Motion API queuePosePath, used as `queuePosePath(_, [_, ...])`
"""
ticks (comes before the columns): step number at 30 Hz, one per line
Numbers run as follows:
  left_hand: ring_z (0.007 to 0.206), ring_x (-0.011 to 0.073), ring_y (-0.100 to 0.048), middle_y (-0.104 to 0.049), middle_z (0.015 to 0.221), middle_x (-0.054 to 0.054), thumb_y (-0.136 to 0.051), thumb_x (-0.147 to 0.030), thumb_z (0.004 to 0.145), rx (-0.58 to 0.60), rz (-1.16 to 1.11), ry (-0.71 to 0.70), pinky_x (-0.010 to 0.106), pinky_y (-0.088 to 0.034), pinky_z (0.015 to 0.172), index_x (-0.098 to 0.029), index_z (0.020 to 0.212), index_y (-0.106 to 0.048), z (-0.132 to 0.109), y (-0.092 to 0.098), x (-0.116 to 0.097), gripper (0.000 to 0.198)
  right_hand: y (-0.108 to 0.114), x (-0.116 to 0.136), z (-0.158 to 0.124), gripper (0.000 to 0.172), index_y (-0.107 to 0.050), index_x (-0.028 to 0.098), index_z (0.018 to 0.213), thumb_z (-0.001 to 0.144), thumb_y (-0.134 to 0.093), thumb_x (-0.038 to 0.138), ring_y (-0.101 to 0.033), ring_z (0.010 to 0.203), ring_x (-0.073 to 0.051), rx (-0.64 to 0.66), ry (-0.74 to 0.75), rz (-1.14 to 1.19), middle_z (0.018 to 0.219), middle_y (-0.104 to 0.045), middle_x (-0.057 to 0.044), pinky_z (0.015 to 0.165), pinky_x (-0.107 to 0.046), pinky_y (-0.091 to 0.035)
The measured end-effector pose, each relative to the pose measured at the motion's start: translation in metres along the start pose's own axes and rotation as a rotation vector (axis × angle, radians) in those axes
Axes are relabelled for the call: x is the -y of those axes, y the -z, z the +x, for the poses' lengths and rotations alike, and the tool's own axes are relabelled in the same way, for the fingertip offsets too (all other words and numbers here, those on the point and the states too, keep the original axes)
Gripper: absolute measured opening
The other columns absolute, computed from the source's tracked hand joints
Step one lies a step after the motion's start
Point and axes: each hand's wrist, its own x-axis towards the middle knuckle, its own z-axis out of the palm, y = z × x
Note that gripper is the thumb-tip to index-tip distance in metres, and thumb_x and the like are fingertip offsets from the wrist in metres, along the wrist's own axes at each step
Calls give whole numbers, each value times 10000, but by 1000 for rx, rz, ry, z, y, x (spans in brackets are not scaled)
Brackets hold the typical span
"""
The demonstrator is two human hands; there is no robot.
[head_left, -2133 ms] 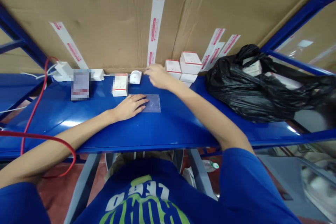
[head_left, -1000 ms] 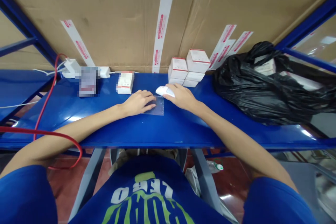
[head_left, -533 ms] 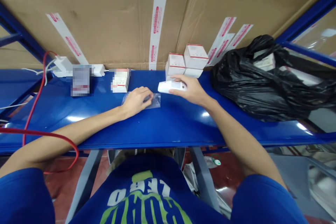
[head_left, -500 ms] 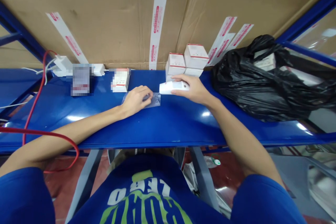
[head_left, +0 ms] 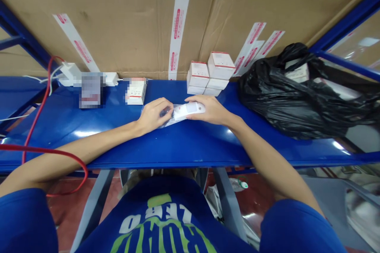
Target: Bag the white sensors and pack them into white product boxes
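Note:
My right hand (head_left: 209, 109) grips a white handheld device (head_left: 190, 108) with a grey panel and a small round dark spot near its right end; it looks like an infrared thermometer, though I cannot be sure. A clear plastic bag (head_left: 166, 123) surrounds or overlaps the device's left end. My left hand (head_left: 156, 114) has its thumb and fingertips closed on the bag, close to that end. Both hands are just over the blue table (head_left: 178, 146).
Small white boxes (head_left: 198, 74) with red edges are stacked behind my right hand. Another white box (head_left: 136, 91) stands left of centre, near a pixelated item (head_left: 91, 91). A black plastic bag (head_left: 276, 99) lies at right. A red cable (head_left: 41, 99) loops at left.
My right hand has brought the white device left and slightly down, so its left end now meets the clear bag. My left hand has stayed nearly in place.

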Motion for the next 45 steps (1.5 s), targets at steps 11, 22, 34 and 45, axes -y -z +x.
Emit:
queuePosePath(11, [944, 206, -675, -742, 1017, 81, -478, -306, 1077, 58, 23, -32, 381, -561, 839, -196, 1006, -668, 0, 4, -5, 231, -13, 3, -3, 534, -722, 246, 1300, 863, -752, 553, -699, 1084, -275, -64, 186, -28, 1207, -711, -108, 985, -465, -574])
queuePosePath(22, [1180, 264, -693, -670, 1370, 117, -760, -468, 900, 231, -65, 273, 416, -590, 968, -241, 1395, -469, -9, 16, -5, 617, -17, 17, -1, 658, -680, 252, 1255, 760, -787, 673, -656, 1184, -311, -208, 93, 217, 1239, -702, -122, 1048, -538, -535])
queuePosePath(34, [1095, 263, -737, -696, 1340, 144, -777, -435, 897, 178, 91, 186, 410, -625, 935, -215, 1424, -450, -9, 28, -1, 658, -21, 42, 4, 530, -595, 213, 868, 760, -786, 695, -641, 499, -142, 18, -284, 863, 615, -646, 21, 493, -302, -577])
queuePosePath(45, [1119, 275, -727, -708, 1317, 125, -731, -423, 911, 254, 155, 225, 422, -618, 961, -220, 1468, -451, -3, 26, -13, 656, -33, 51, -1, 314, -660, 223, 939, 909, -620, 533, -678, 803, -201, -276, -170, 453, 863, -675, -51, 715, -374, -592])
